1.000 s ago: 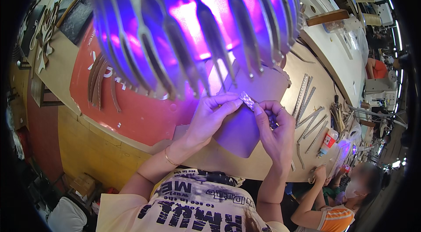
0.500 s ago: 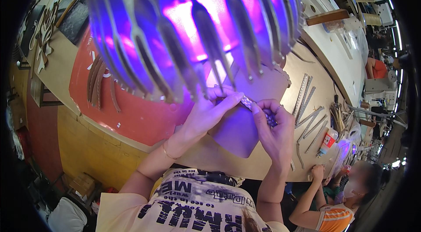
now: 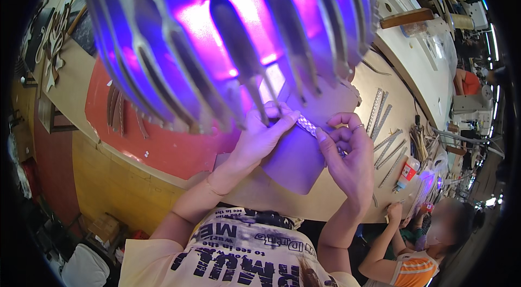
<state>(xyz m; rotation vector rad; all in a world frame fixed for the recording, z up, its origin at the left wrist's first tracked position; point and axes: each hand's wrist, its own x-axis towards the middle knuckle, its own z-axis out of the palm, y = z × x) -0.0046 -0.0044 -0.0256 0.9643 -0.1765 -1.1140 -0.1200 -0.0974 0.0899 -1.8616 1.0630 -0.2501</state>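
Observation:
A short length of braided strap point(image 3: 307, 125) is stretched between my two hands, lit purple-white. My left hand point(image 3: 260, 136) pinches its far-left end between thumb and fingers. With thumb and fingertips, my right hand point(image 3: 349, 159) grips the nearer end; some of the braid is hidden inside that hand. Beneath them lies a flat sheet point(image 3: 293, 170), tinted violet by the light. Close above my left hand hangs a round lamp-like fixture point(image 3: 233, 32), glowing purple behind dark metal prongs.
Several braided strips point(image 3: 374, 116) lie on the table to the right, near a bottle with a red label point(image 3: 407, 172). Dark curved strips point(image 3: 115, 108) rest on a red sheet point(image 3: 179, 154) at left. A co-worker's hand point(image 3: 394, 211) is at the lower right table edge.
My right hand has shifted slightly right with its fingers lifted higher, and more braid shows between my hands. My left hand stays nearly in place. The glowing fixture appears shifted left in view.

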